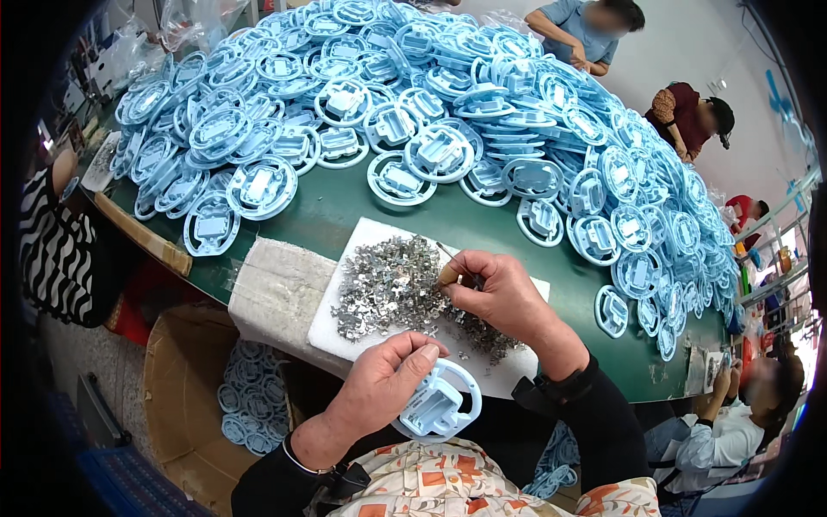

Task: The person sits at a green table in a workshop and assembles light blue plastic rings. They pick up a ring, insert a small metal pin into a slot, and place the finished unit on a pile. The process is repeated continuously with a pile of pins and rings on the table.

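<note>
the left hand [383, 379] grips a blue ring frame [438, 407] by the counter's [319, 211] near edge; apart, the right hand [495, 297] pinches a thin rod [446, 252] above metal pieces [388, 284]. a steady, recess-up frame and light pinch probably serve best.

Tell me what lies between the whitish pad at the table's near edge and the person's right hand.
In the head view, a white foam board heaped with small metal pieces lies between the whitish pad and the right hand.
</note>
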Available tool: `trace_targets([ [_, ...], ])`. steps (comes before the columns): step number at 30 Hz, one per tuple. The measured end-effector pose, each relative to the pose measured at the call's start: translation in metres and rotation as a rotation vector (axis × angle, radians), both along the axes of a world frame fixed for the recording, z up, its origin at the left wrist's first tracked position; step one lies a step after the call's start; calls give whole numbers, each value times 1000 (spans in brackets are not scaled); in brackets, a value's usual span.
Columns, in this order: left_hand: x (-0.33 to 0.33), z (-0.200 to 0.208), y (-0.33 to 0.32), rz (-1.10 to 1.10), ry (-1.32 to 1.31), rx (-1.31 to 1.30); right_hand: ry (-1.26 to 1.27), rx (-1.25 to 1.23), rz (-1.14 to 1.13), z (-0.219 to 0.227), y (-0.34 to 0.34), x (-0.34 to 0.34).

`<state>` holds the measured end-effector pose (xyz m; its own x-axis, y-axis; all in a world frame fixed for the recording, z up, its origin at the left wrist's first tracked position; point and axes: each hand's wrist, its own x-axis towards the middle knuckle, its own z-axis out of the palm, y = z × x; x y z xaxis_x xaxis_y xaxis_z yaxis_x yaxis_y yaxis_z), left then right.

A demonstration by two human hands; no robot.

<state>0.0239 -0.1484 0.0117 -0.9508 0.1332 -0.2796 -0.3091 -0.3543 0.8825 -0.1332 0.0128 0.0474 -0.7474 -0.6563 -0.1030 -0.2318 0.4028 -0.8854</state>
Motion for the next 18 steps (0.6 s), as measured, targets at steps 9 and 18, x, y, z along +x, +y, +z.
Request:
trace_targets([
  [9,-15,4,0,68,129,-277,303,31,138,32,9,43],
  [18,-15,8,17,71,269,-308,-39,12,-21,27,41,57],
])
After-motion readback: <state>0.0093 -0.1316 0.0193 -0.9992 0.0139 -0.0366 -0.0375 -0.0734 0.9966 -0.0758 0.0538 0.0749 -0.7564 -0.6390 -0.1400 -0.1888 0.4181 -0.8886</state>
